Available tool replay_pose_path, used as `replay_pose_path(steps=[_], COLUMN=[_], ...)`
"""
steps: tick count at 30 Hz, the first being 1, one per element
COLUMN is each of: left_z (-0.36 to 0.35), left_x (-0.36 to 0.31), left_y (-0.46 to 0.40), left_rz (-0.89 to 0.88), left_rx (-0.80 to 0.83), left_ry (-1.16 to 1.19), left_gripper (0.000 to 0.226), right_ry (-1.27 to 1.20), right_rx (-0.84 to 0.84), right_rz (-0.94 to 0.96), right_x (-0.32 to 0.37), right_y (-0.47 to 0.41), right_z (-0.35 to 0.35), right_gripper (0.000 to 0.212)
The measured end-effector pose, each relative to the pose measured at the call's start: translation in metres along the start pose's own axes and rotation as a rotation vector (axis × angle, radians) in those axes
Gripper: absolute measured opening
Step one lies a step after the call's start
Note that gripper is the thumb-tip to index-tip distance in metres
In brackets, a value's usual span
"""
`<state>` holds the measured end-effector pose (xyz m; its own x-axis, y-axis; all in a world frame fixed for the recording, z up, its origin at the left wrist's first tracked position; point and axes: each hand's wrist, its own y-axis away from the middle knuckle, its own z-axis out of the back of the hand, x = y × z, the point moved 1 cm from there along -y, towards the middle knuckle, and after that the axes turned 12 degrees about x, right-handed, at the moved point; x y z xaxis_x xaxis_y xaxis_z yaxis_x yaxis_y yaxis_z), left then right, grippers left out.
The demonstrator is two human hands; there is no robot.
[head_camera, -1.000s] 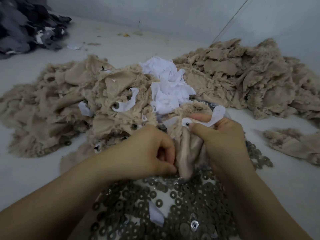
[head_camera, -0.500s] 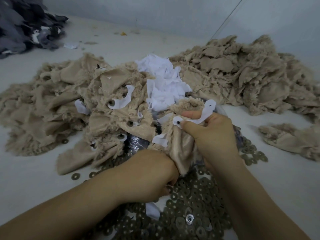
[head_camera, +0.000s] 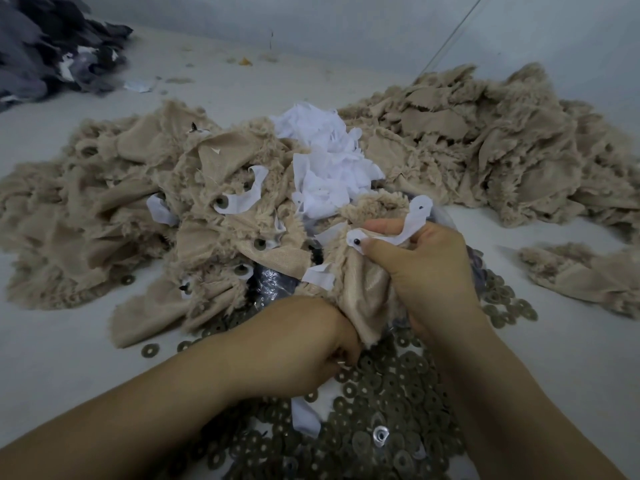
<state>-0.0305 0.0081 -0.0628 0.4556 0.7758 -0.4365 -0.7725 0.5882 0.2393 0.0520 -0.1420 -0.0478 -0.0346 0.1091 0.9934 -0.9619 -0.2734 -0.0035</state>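
Note:
My right hand [head_camera: 426,268] grips a beige plush piece [head_camera: 363,296], with the thumb pinning a curved white strip [head_camera: 412,223] against it. A black stud [head_camera: 356,241] pokes through the strip's near end. My left hand [head_camera: 304,348] is lower, its fingers curled down into a heap of grey-green washers [head_camera: 391,410] in front of me. Its fingertips pinch at a washer there and are mostly hidden under the hand.
Heaps of beige plush pieces lie at the left [head_camera: 104,209] and the back right [head_camera: 502,150], with a pile of white strips [head_camera: 329,161] between them. A loose beige piece [head_camera: 581,275] lies at the right. Dark grey fabric [head_camera: 52,50] is piled far left.
My left hand has let go of the plush piece and dropped toward me into the washers. My right hand keeps its hold on the piece and strip.

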Motion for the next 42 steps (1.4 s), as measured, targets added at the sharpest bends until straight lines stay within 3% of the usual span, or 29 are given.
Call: replay_pose_path(steps=[14, 17, 20, 23, 27, 35, 39, 42], left_z=[-0.006, 0.005, 0.026, 0.040, 0.038, 0.033, 0.035, 0.034], left_x=[-0.010, -0.015, -0.014, -0.007, -0.001, 0.007, 0.004, 0.002], left_y=[-0.001, 0.005, 0.010, 0.001, -0.012, -0.019, -0.016, -0.018], left_rz=[-0.117, -0.134, -0.134, -0.029, 0.059, 0.131, 0.037, 0.087], left_rx=[0.081, 0.058, -0.173, -0.521, -0.726, -0.814, -0.772, -0.730], left_ry=[-0.067, 0.237, 0.653, 0.787, 0.936, 1.039, 1.241, 1.192], left_gripper=[0.019, 0.013, 0.014, 0.015, 0.011, 0.018, 0.022, 0.017], right_ry=[-0.009, 0.037, 0.136, 0.152, 0.168, 0.120, 0.121, 0.107], right_rx=[0.036, 0.020, 0.021, 0.050, 0.066, 0.076, 0.063, 0.064], right_rz=[-0.008, 0.008, 0.056, 0.093, 0.107, 0.107, 0.088, 0.083], right_x=[0.001, 0.002, 0.002, 0.003, 0.003, 0.002, 0.001, 0.001], right_y=[0.002, 0.002, 0.003, 0.005, 0.006, 0.007, 0.007, 0.007], right_z=[-0.001, 0.000, -0.002, -0.004, -0.004, -0.006, -0.003, -0.004], right_gripper=[0.012, 0.014, 0.017, 0.015, 0.014, 0.018, 0.013, 0.013])
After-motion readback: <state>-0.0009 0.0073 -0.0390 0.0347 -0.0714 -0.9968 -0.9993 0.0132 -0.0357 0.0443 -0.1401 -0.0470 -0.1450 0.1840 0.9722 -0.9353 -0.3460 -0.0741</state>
